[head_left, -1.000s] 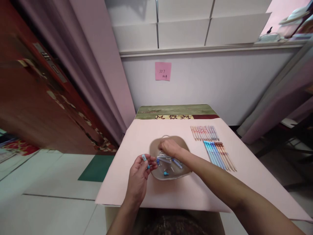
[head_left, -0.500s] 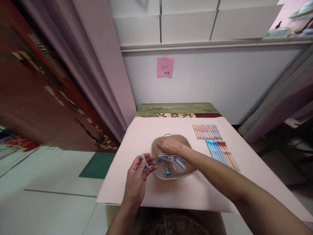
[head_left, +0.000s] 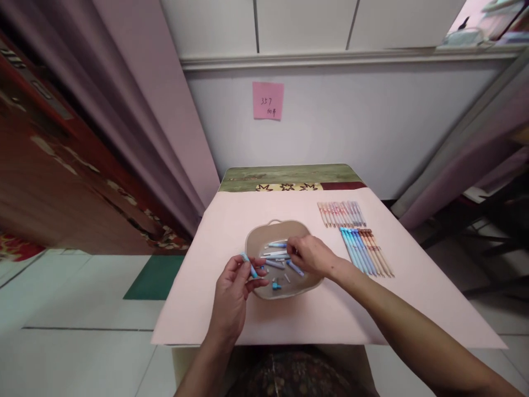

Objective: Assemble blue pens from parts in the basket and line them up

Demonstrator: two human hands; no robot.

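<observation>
My left hand (head_left: 233,286) is closed on a short light-blue pen barrel (head_left: 249,266), pinched between thumb and fingers at the left rim of a beige basket (head_left: 256,234). Over the basket's right side, my right hand (head_left: 312,255) has its fingers curled down and pressed together; whatever they grip is hidden. Inside the basket lie several pen parts: pale barrels (head_left: 274,264), a blue-and-white barrel (head_left: 295,268), thin refills and a small turquoise piece (head_left: 276,285).
On the pink-covered table (head_left: 206,298), right of the basket, lie a row of clear patterned pens (head_left: 341,214) and a row of blue and brown pens (head_left: 366,252). A wall with a pink note (head_left: 268,101) stands behind.
My right hand has moved from the basket's far left to its right side, uncovering more pen parts. My left hand still holds the blue barrel. The view has shifted slightly.
</observation>
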